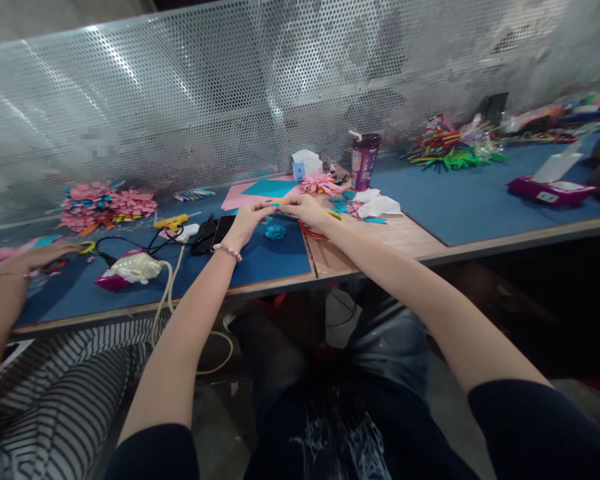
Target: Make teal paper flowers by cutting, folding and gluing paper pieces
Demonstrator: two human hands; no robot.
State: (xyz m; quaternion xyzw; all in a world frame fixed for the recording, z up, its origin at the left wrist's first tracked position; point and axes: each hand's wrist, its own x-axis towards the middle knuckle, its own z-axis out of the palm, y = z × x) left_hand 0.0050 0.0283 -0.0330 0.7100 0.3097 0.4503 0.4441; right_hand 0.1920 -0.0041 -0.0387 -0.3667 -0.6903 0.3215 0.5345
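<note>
Both my hands meet over the blue mat, fingertips pinched together. Between them is a small piece of blue paper [276,206]; a bit of yellow shows just behind it. My left hand [247,221], with a beaded bracelet at the wrist, pinches its left end. From the other side my right hand [306,209] closes on it, its fingertips partly hidden. A blue paper flower [275,231] lies on the mat just below my hands. Behind them are blue [270,188] and pink paper sheets [233,195]. Under my right wrist, red and yellow scissor-like handles [314,232] show in part.
Left of me lie a black phone [223,230], a yellow glue gun [171,222], a wrapped power strip with cords [135,267] and pink paper flowers [103,203]. A purple cup [364,162] stands at the back right. A co-worker's hand [55,253] rests at far left.
</note>
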